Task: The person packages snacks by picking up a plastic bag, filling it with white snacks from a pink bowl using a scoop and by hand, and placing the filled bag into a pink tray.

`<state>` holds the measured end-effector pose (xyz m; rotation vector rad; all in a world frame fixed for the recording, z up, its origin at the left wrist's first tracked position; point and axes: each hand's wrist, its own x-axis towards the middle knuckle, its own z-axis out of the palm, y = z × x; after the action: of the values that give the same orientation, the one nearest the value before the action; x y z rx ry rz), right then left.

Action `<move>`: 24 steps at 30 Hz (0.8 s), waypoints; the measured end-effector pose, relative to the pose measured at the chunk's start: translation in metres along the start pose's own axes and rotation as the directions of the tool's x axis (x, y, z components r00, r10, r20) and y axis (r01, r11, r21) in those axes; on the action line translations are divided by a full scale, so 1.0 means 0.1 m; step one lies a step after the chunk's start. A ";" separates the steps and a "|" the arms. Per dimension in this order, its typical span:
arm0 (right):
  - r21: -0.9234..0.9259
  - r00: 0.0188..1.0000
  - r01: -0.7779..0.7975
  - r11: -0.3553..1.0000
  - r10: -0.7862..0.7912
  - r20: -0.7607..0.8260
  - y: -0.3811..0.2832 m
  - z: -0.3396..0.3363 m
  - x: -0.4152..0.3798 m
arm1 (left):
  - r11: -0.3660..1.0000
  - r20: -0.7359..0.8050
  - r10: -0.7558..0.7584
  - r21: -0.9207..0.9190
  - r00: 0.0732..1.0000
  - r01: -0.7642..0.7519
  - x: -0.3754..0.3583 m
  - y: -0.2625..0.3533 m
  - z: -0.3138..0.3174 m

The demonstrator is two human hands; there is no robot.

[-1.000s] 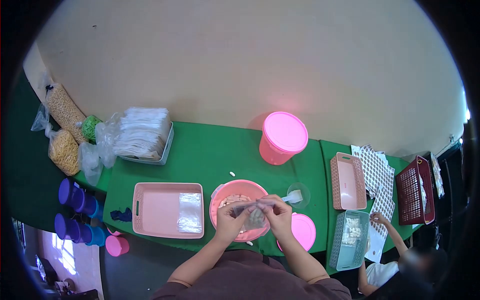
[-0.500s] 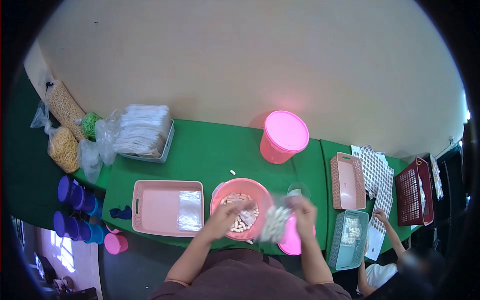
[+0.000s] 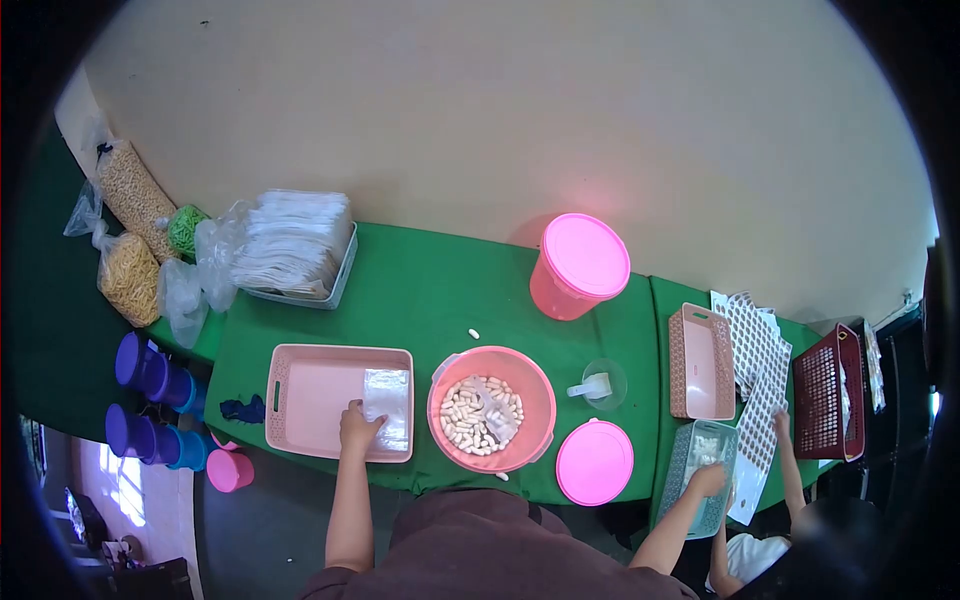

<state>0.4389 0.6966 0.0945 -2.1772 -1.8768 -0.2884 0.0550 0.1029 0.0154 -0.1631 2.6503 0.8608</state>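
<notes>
My left hand [image 3: 362,430] rests in the pink tray [image 3: 310,452], thumb and fingers apart, touching the left edge of a stack of clear plastic bags [image 3: 398,395]. My right hand [image 3: 709,480] reaches into the teal basket [image 3: 690,522], where a clear bag of white pieces [image 3: 706,446] lies just beyond it. Its fingertips are too indistinct to show a grip. Between my hands stands a pink tub [image 3: 545,400] holding many white oblong pieces [image 3: 462,415], with a crumpled clear plastic piece [image 3: 497,418] on top.
Right of the tub are a clear round container with a white scoop [image 3: 592,386] and a pink lid [image 3: 595,462]. A lidded pink bucket [image 3: 575,275] stands behind. Packets fill a basket [image 3: 295,250] at left. A person's arm [image 3: 790,460] is by the printed sheets [image 3: 765,400].
My left hand has moved from the pink tub to the bags in the tray. My right hand, which held a filled bag above the tub's right side, has moved right into the teal basket.
</notes>
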 end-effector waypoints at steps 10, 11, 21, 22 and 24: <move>0.627 0.702 0.587 0.512 -0.707 -0.080 -1.01 -0.86 -1.75 | 0.974 -0.054 0.048 -0.220 0.997 -0.059 0.10 -0.11 0.21; 0.635 0.561 0.714 0.294 -0.784 -0.267 -1.04 -0.74 -2.05 | 0.975 -0.051 0.052 -0.216 0.997 -0.062 0.09 -0.10 0.20; 0.864 -0.223 0.501 0.048 -0.958 0.183 -1.15 -0.13 -3.08 | 0.956 -0.099 0.005 -0.290 0.995 -0.034 0.11 -0.19 0.20; 0.858 -0.246 0.511 0.056 -0.947 0.208 -1.14 -0.12 -3.07 | 0.966 -0.103 0.005 -0.257 0.995 -0.031 0.11 -0.18 0.19; 0.859 -0.168 0.503 0.094 -0.965 0.203 -1.10 -0.29 -2.97 | 0.964 -0.096 0.000 -0.266 0.995 -0.025 0.11 -0.19 0.20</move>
<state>0.2863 0.4231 0.0368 -0.1744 -3.0697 1.2028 0.0550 0.0989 -0.0137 -0.2603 2.6126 1.2421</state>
